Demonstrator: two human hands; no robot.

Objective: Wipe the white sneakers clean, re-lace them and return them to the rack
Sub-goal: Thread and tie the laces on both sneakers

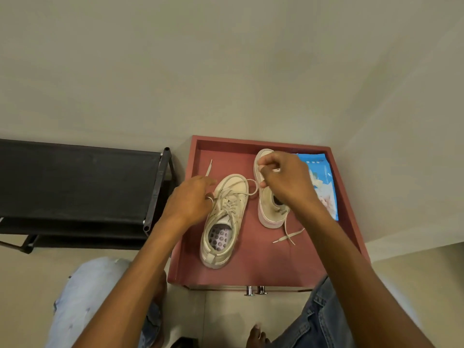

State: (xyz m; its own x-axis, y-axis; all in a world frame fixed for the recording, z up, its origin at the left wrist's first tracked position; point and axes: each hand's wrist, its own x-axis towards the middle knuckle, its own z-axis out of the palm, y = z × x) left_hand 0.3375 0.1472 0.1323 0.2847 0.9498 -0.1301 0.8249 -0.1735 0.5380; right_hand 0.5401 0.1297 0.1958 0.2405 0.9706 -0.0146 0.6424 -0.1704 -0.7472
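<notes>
Right hand (pixel 283 179) fingers (pixel 263 184) pinch lace (pixel 256 188) beside sneaker (pixel 226 217) toe.

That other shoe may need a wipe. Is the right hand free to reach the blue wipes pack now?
Probably yes: the right hand hovers over the right-hand sneaker pinching the lace, but the wipes pack lies uncovered just beside it in the tray.

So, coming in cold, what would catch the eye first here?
Both hands meet over the red tray: the left hand and right hand each pinch the lace of the near sneaker. The second sneaker sits just right of it, partly under the right hand, with a blue wipes pack beyond. A black rack stands to the left.
</notes>
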